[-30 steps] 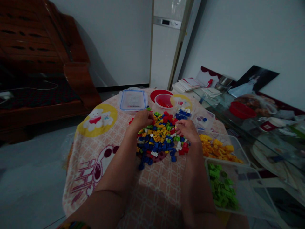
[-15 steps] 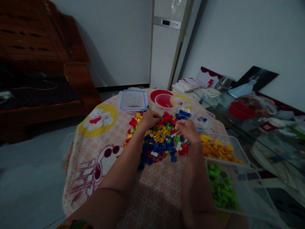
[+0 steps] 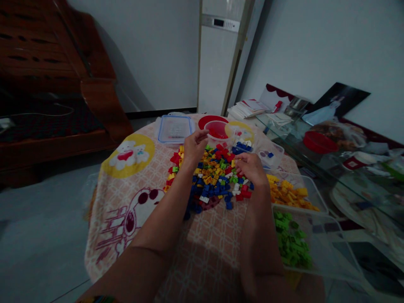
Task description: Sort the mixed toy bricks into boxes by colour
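A heap of small toy bricks in red, yellow, blue, green and white lies on a patterned tablecloth. My left hand hovers over the far side of the heap, just short of a clear tub of red bricks. Its fingers are curled with the thumb pressed in, and what it holds is hidden. My right hand rests on the right side of the heap, fingers bent down among the bricks. I cannot make out what they pinch.
A blue-rimmed clear lid and a red lid lie at the far edge. Tubs of blue bricks, yellow bricks and green bricks line the right side. A cluttered glass table stands further right.
My left hand has lifted off the left of the heap and moved forward toward the red tub, uncovering red and yellow bricks. My right hand has barely moved.
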A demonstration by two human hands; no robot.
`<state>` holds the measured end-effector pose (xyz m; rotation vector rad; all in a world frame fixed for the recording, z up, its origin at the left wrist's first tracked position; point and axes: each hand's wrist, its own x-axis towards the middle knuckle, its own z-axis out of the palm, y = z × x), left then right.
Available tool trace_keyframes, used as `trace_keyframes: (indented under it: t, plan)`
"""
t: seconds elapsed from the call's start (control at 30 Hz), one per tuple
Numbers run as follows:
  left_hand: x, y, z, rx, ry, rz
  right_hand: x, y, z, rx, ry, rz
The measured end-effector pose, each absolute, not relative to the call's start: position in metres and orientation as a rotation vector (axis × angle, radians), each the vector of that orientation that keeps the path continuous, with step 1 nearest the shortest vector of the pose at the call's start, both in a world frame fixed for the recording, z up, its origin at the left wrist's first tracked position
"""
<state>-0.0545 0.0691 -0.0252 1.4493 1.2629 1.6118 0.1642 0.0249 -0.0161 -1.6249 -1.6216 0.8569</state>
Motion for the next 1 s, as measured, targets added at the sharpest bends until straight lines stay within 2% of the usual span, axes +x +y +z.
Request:
trace_keyframes:
  t: [0.23, 0.4, 0.67, 0.87, 1.0]
  plan:
    - [-0.101, 0.046, -0.031, 1.682, 1.837, 1.321, 0.168, 0.021, -0.011, -1.681, -1.721, 0.76]
    - [-0.12, 0.047, -0.044, 1.769, 1.926, 1.158, 0.169, 0.018, -0.008, -1.774, -1.809, 0.691]
    - [-0.114, 0.051, -0.048, 1.734, 1.928, 1.182, 0.162, 0.013, 0.003, -1.74, -1.853, 0.658]
    - [-0.115, 0.037, -0.01, 1.763, 1.846, 1.32, 0.15, -0.003, 0.019, -1.594, -1.809, 0.605]
    - [-0.122, 0.02, 0.013, 1.787, 1.8, 1.442, 0.148, -0.025, 0.011, -1.648, -1.808, 0.589]
